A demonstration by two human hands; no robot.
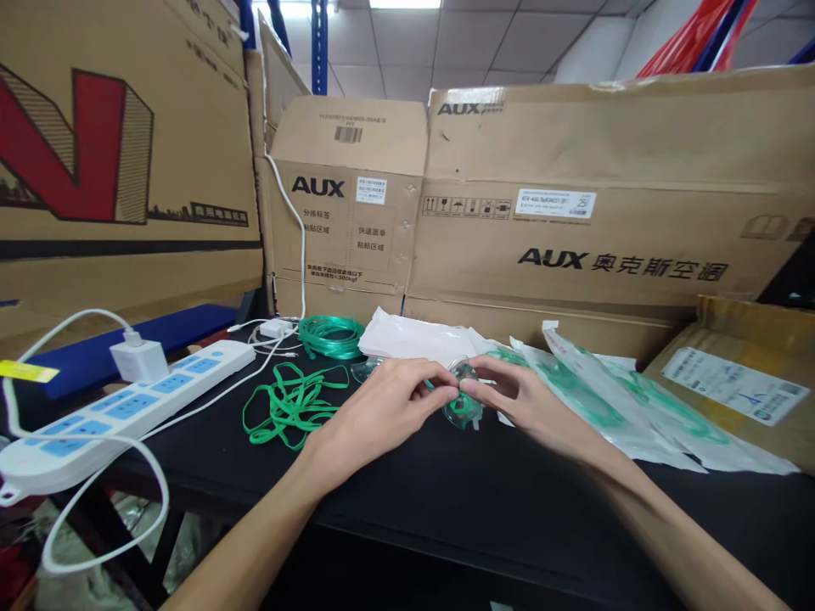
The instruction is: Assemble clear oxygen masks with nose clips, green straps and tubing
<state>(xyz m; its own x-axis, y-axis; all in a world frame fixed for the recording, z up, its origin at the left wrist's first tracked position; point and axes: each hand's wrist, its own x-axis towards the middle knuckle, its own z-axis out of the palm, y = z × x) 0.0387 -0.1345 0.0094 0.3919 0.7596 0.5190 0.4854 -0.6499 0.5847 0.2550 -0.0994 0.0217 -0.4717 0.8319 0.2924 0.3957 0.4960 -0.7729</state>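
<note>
Between my two hands is a clear, green-tinted oxygen mask (463,414), held just above the black table. My left hand (388,397) pinches its left side, with thumb and forefinger together. On the opposite side, the fingers of my right hand (509,390) are closed on the mask too. A bit of green strap shows at the mask near my fingertips; its exact fastening is too small to make out. Left of my left hand lies a loose heap of green elastic straps (289,407). Another clear piece (364,368) is partly hidden behind my left hand.
A coil of green tubing (329,338) and a white packet (413,333) lie behind my hands. Packaged green tubing (586,390) is at right, beside a cardboard box (751,356). A white power strip (127,407) with cables runs along the left. Large cartons (548,170) wall the back.
</note>
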